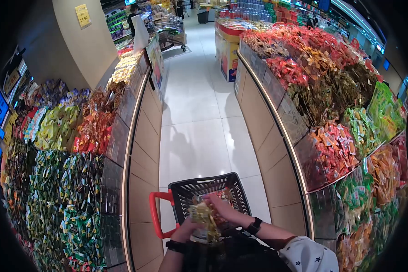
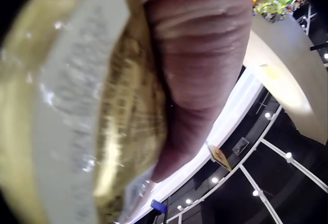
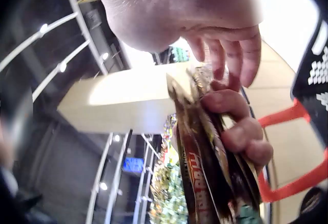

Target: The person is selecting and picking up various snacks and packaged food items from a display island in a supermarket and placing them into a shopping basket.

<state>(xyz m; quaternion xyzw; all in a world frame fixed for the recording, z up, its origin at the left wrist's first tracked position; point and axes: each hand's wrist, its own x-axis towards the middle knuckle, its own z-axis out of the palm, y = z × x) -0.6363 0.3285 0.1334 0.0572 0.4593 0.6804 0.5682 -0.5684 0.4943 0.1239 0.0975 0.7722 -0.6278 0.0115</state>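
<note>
My left hand (image 1: 186,230) grips a bunch of shiny gold packets (image 1: 205,223) above the near side of a black shopping basket (image 1: 177,188). In the left wrist view a curled finger (image 2: 197,55) presses against a gold packet (image 2: 136,126) with a white printed band. The right wrist view shows several slim packets (image 3: 200,157) standing side by side, one with red lettering, and the left fingers wrapped round them. Over their top ends my right hand (image 3: 189,14) hangs with loosely bent fingers; its thumb is hidden. Inside the basket lie colourful packets (image 1: 224,195), partly covered by my right hand.
The basket's red handle (image 1: 154,215) stands out at its left. Bins of wrapped snacks line both sides: green packets (image 1: 79,231) at left, red ones (image 1: 333,152) at right. A tiled aisle (image 1: 192,136) runs ahead towards a cart (image 1: 173,38) and a person (image 1: 132,20).
</note>
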